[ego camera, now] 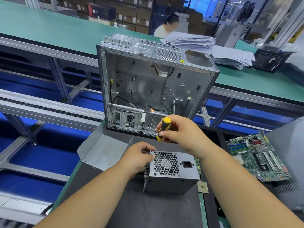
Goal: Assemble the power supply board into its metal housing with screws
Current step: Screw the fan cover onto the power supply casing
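Observation:
A grey metal power supply housing [171, 180] stands on the dark mat, its honeycomb fan grille and power socket facing up. My left hand [139, 157] grips its top left corner, thumb and fingers pinching the edge. My right hand [179, 130] holds a yellow and black screwdriver [162, 127] nearly upright, its thin tip set at the top left corner of the grille where a screw hole sits. The board inside the housing is hidden.
An open metal computer case [148, 83] stands just behind the housing. A bent metal cover plate [102, 150] lies to the left, a green motherboard [259, 155] to the right. A small chip [203, 187] rests by the housing. Paper stacks and a seated person are beyond.

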Available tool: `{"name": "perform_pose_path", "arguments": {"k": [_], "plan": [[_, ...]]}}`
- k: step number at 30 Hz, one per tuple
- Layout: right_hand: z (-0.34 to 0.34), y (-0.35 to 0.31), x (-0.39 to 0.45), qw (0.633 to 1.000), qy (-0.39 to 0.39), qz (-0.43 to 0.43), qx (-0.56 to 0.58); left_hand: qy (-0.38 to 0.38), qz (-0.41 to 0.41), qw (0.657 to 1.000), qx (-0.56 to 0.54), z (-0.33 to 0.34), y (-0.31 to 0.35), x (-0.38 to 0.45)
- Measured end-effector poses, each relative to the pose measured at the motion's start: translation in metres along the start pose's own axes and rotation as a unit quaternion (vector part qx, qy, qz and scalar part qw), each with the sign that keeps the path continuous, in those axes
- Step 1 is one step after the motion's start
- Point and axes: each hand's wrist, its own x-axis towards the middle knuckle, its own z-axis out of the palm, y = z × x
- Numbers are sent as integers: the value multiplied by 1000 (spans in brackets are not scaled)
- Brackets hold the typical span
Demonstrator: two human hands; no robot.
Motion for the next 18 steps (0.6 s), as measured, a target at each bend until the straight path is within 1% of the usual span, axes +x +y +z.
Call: {"name": "perform_pose_path", "arguments": {"k": [8, 12, 15, 18], "plan": [[8, 2, 1, 998, 40, -4, -53, 8, -6, 1000, 1, 0, 0, -1], [12, 6, -4, 996, 68, -23, -52, 10, -5, 1000, -1, 1, 1, -3], [5, 11, -12, 994, 104, -15, -43, 7, -18, 1000, -13, 1, 4, -6], [-9, 14, -24, 985, 169, -19, 4, 4, -39, 999, -32, 2, 7, -9]]}}
